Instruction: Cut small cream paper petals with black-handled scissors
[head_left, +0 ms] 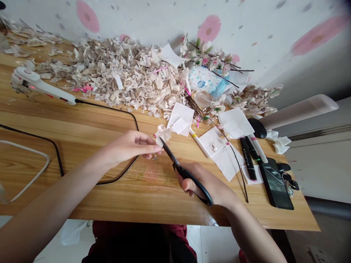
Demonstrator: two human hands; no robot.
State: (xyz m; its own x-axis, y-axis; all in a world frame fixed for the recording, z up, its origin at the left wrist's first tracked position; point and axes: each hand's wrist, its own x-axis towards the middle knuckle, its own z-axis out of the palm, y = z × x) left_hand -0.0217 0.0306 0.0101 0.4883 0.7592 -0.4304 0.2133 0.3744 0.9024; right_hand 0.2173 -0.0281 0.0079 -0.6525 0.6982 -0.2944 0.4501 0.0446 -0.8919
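Presently, the right hand (200, 182) is closed narrow around black-handled scissors (171, 155), with the blades angled up and left. The left hand (131, 146) is also narrow, its fingertips (155, 149) gathered at the underside of a crumpled paper blossom (163, 134); the thumb is out of sight. The blossom sits at the blade tips, above the wooden table (82, 197). This pinch appears to steady the paper while keeping the fingers just behind the blades.

Immediately beyond lie white paper squares (179, 118), one bearing a small pale scrap (213, 147). A thin dark twig (236, 164) crosses them, and a yellow-banded marker (199, 143) lies alongside. Black markers (248, 159) and a phone (275, 184) sit further right, probably kept to the side so the hands have room.

Farther back is a large heap of paper scraps (123, 76), with blossom-covered branches (211, 58) to its right. A white hot glue gun (35, 84) rests far left, its black cable (117, 109) trailing around the work area, likely to stay clear of the cutting.
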